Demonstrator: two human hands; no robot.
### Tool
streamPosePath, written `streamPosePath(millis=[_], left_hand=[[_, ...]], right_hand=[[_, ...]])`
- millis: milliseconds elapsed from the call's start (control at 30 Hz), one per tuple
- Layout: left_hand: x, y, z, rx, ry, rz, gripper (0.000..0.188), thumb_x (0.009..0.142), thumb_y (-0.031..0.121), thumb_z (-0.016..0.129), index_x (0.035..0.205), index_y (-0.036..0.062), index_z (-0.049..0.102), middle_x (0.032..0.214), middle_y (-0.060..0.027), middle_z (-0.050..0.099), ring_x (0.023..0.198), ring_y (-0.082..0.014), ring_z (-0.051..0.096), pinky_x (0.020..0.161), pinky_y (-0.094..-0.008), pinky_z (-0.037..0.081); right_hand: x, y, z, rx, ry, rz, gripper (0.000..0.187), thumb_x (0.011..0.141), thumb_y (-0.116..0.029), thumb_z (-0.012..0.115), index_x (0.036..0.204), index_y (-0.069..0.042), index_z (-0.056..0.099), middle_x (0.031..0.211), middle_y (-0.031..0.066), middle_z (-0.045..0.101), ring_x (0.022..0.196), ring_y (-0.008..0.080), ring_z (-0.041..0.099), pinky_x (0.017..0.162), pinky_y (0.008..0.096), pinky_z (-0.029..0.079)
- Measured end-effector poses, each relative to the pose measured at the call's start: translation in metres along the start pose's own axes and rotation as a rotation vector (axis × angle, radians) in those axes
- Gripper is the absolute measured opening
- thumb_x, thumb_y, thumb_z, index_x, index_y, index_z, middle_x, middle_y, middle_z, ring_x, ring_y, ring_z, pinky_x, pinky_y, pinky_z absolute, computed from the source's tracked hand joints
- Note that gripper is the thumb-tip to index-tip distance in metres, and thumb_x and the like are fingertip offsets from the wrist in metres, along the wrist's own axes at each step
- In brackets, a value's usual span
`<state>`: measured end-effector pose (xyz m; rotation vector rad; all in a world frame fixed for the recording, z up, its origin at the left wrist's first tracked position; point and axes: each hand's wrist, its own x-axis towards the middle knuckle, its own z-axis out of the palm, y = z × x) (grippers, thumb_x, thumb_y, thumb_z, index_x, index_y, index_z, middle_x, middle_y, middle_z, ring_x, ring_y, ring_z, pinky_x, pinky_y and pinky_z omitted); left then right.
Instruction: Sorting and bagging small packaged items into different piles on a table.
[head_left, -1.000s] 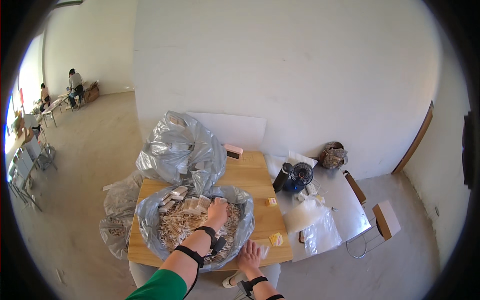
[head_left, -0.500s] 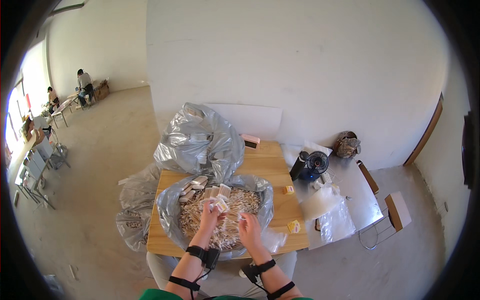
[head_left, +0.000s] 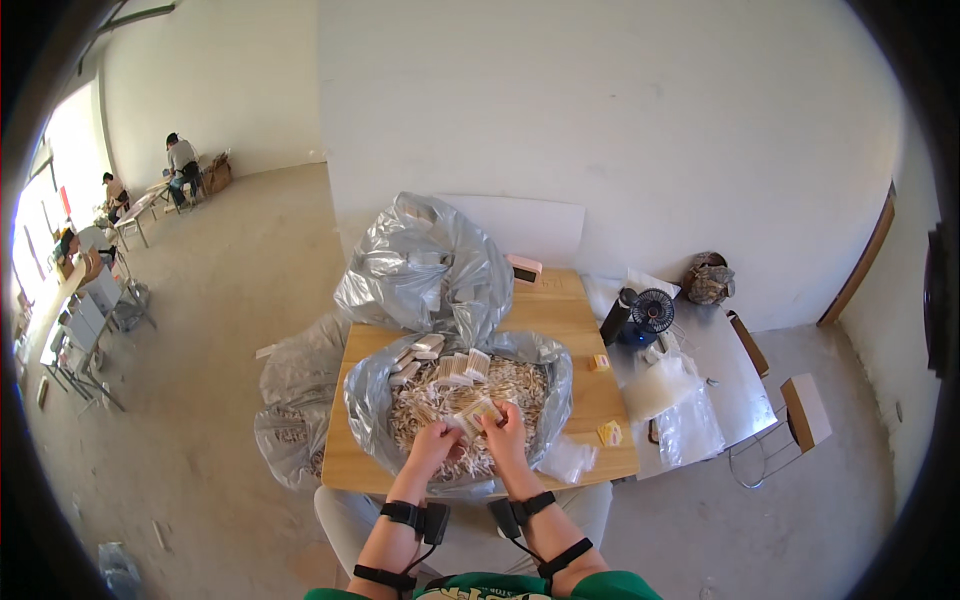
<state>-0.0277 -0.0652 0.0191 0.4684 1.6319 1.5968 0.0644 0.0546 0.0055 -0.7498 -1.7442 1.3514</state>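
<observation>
Both my hands are together over a grey plastic bag [head_left: 365, 400] heaped with loose cotton swabs [head_left: 525, 385], white-tipped with wooden sticks. A small clear packet of cotton swabs [head_left: 474, 413] is between them. My right hand [head_left: 506, 434] has its fingers closed on the packet's right side. At its lower left, my left hand [head_left: 434, 446] is closed with fingertips at the packet. Just beyond lie bundles of swabs [head_left: 464, 368] standing side by side on the heap. Several filled packets [head_left: 416, 356] are piled at the bag's far left.
A large full grey bag [head_left: 425, 270] stands behind on the wooden table [head_left: 615, 455]. At right are yellow cards [head_left: 610, 433], a small yellow stack [head_left: 600, 362] and clear bags [head_left: 568, 459]. A metal side table [head_left: 745, 395] holds a black fan [head_left: 653, 311]. People sit far left.
My right hand has come in from the right and taken hold of the packet that my left hand held. The view has shifted, so the table appears farther right.
</observation>
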Motion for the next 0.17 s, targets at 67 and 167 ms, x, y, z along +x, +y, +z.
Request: streamPosePath(millis=[67, 167], left_hand=[[-0.0046, 0.0066, 0.0023, 0.055, -0.022, -0.035, 0.017, 0.091, 0.014, 0.05, 0.085, -0.0008, 0.058, 0.074, -0.0073, 0.062, 0.057, -0.0134, 0.059, 0.053, -0.0261, 0.052], [-0.0105, 0.0128, -0.0002, -0.046, -0.133, -0.058, 0.017, 0.09, 0.015, 0.051, 0.086, 0.0, 0.058, 0.074, -0.0078, 0.062, 0.058, -0.0135, 0.059, 0.053, -0.0258, 0.052]], right_hand=[[-0.0015, -0.0053, -0.0028, 0.018, -0.008, 0.01, 0.029, 0.08, -0.001, 0.062, 0.107, 0.0, 0.05, 0.095, 0.0086, 0.057, 0.081, 0.0128, 0.056, 0.069, 0.0252, 0.048], [0.0, -0.0036, -0.0067, 0.075, -0.046, 0.072, 0.03, 0.08, -0.003, 0.063, 0.107, 0.0, 0.05, 0.095, 0.0085, 0.058, 0.08, 0.0129, 0.056, 0.068, 0.0256, 0.048]])
